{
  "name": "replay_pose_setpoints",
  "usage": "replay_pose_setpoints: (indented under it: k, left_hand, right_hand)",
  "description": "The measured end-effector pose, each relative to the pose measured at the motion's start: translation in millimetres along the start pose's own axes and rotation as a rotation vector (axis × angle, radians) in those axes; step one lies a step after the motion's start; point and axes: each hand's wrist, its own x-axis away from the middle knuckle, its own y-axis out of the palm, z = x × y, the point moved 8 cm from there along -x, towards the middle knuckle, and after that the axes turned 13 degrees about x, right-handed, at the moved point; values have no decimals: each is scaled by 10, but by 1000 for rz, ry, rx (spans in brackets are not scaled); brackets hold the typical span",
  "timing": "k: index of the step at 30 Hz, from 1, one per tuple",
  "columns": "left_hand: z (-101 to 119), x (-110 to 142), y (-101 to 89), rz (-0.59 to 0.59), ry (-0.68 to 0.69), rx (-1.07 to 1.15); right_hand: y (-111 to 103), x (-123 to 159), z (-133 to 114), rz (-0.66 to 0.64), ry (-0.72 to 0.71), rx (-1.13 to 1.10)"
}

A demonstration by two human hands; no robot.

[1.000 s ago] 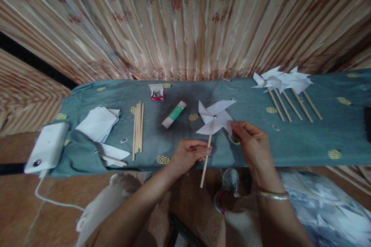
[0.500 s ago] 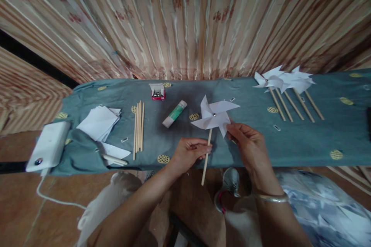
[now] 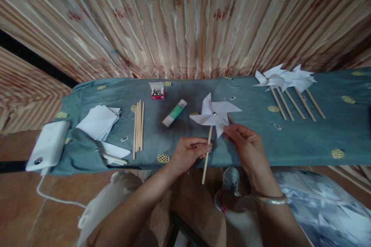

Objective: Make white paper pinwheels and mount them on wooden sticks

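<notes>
A white paper pinwheel (image 3: 213, 117) on a wooden stick is held up over the front of the table, a metal pin at its centre. My left hand (image 3: 189, 152) is closed round the stick below the blades. With thumb and fingertips, my right hand (image 3: 245, 139) pinches the tip of the lower right blade. Behind the pinwheel lie a green and white glue stick (image 3: 174, 113) and a small red and white box (image 3: 158, 91) of metal pins. Several loose wooden sticks (image 3: 138, 129) lie side by side to the left.
Several finished pinwheels (image 3: 285, 79) lie at the back right. On the left are a stack of white paper (image 3: 98, 121), a knife-shaped white piece (image 3: 114, 152) near the edge, and a white power bank (image 3: 49, 144) with a cable. A pleated curtain (image 3: 185, 23) hangs behind the table.
The pinwheel's blades have turned slightly, and my right hand has shifted a little left and down with the pinched blade. My left hand stays on the stick.
</notes>
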Motion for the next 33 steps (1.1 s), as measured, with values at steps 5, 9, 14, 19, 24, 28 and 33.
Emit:
replay_pose_setpoints:
  k: [5,9,14,19,24,28,33]
  left_hand:
    - [-19,-10,1,-2,-2,-6]
    - [-19,-8,3,-2,2,3]
    - [-6,3,7,6,1,11]
    - [8,11,26,2,1,9]
    - [20,11,31,7,1,-6]
    - [19,8,40,-9,6,-7]
    - [7,10,65,-31,9,-6]
  right_hand:
    - [39,17,8,-31,15,-15]
    - [79,38,2,-54,23,-32]
    - [98,51,-32,-52,-1,-16]
    - [131,58,-8,-78,-4,-27]
    - [156,61,12,-74,-23,9]
    - [180,70,1,-68,-33,18]
    - [233,87,-36,-107,-59,28]
